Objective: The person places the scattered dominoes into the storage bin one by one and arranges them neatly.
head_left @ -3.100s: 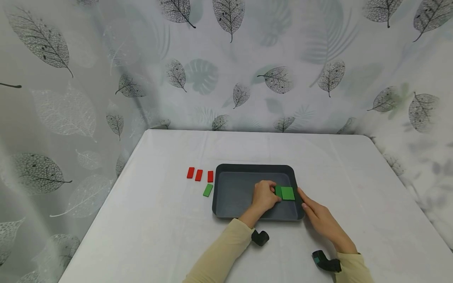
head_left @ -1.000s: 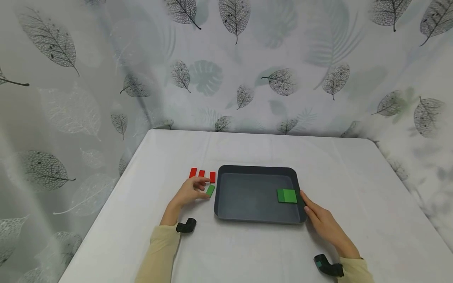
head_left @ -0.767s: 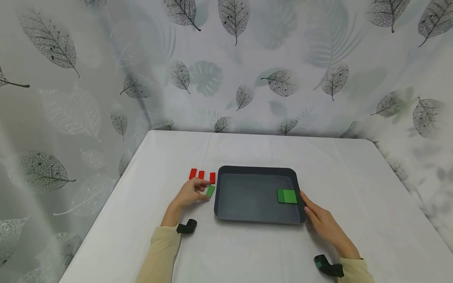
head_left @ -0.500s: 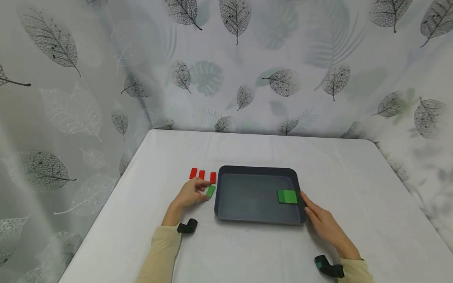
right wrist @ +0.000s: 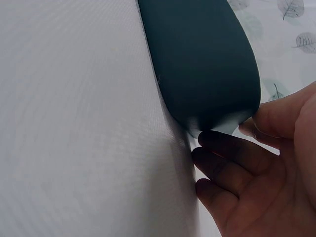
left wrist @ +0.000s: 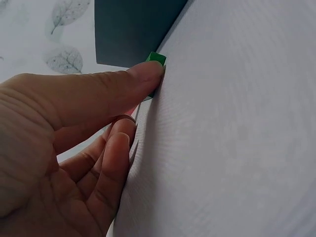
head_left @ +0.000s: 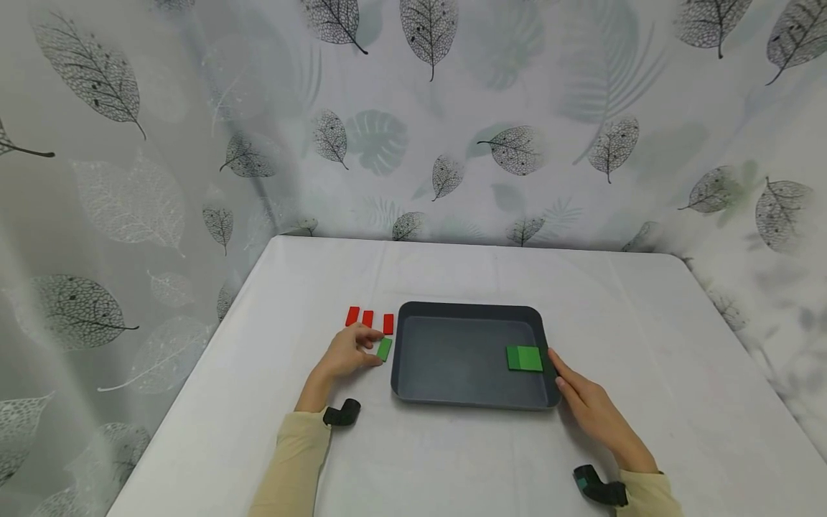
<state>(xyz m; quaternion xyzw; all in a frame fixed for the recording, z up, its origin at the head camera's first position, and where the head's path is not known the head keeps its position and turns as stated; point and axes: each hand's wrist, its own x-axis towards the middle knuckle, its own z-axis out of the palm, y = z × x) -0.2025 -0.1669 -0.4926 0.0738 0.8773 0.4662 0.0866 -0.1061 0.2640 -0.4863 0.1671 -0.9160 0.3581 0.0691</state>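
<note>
A grey tray is set on the white table, at and just below the centre of the frame. Inside it, near its right wall, a green block is laid flat, formed of a darker strip and a lighter square; the number of tiles in it cannot be told. A single green tile is seen just outside the tray's left wall; it is pinched at its ends by the left hand, the lower fingers being loosely bent. The right wall is touched by the right hand, its fingers extended and nothing being gripped. Above the green tile, the left red tile, the middle red tile and the right red tile are spaced apart. The work is judged part done: green pieces are placed, one green tile is left outside, and no red is seen inside.
</note>
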